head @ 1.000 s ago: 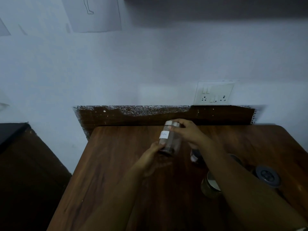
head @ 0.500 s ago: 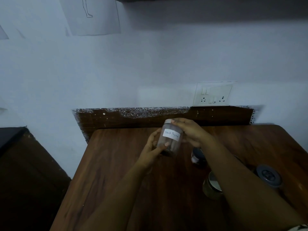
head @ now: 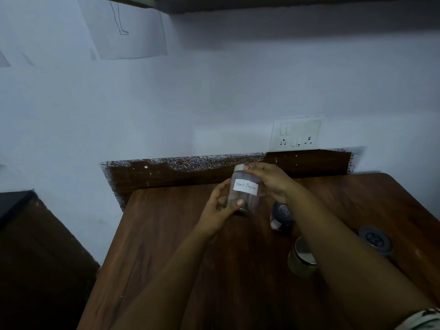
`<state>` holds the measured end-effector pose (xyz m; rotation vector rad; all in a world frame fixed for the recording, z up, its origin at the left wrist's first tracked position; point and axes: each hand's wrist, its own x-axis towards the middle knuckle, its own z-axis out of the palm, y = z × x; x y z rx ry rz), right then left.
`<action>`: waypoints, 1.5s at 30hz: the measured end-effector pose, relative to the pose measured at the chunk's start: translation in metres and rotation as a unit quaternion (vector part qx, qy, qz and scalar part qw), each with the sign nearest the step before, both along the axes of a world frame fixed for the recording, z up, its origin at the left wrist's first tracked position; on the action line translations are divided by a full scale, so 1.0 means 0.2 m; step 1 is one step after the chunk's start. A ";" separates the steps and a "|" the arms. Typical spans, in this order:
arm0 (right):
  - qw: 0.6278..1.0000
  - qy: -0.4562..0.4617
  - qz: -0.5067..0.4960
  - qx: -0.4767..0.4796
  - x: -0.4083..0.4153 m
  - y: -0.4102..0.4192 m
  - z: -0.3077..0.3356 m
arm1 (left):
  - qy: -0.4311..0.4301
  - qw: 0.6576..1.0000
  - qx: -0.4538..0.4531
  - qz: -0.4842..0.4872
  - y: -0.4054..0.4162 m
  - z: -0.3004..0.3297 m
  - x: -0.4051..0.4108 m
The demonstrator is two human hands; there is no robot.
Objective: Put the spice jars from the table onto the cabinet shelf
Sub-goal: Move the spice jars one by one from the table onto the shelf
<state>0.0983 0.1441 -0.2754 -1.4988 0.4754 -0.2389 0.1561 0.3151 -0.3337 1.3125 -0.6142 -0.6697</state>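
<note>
Dim room. Both hands hold a clear jar labelled "Black Pepper" above the wooden table, near its far edge at 12 o'clock. The left hand grips the jar's base; the right hand grasps its lid end. The right forearm partly hides two jars at 3 o'clock: a dark one and a metal-lidded one. Another lid sits further right, its body unclear
</note>
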 end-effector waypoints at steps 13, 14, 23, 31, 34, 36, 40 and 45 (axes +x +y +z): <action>0.993 -0.061 -0.015 0.098 -0.15 -0.08 0.08 | -0.068 0.997 -0.034 -0.003 -0.12 0.18 -0.09; 0.994 -0.067 -0.016 0.090 -0.17 -0.10 0.11 | -0.073 0.997 -0.036 -0.006 -0.14 0.21 -0.10; 0.988 -0.144 -0.042 -0.043 -0.36 -0.27 0.50 | -0.185 0.979 -0.082 0.005 -0.38 0.55 -0.24; 0.946 -0.270 -0.035 -0.179 -0.60 -0.43 1.14 | -0.314 0.935 -0.158 0.047 -0.61 1.14 -0.43; 0.922 -0.310 -0.016 -0.233 -0.67 -0.48 1.41 | -0.361 0.910 -0.196 0.063 -0.70 1.38 -0.47; 0.915 -0.322 -0.003 -0.243 -0.70 -0.53 1.57 | -0.387 0.896 -0.208 0.067 -0.75 1.53 -0.47; 0.923 -0.286 0.050 -0.253 -0.70 -0.66 1.79 | -0.451 0.866 -0.199 0.082 -0.80 1.76 -0.38; 0.919 -0.277 0.051 -0.278 -0.56 -0.78 1.91 | -0.532 0.829 -0.123 0.123 -0.89 1.87 -0.23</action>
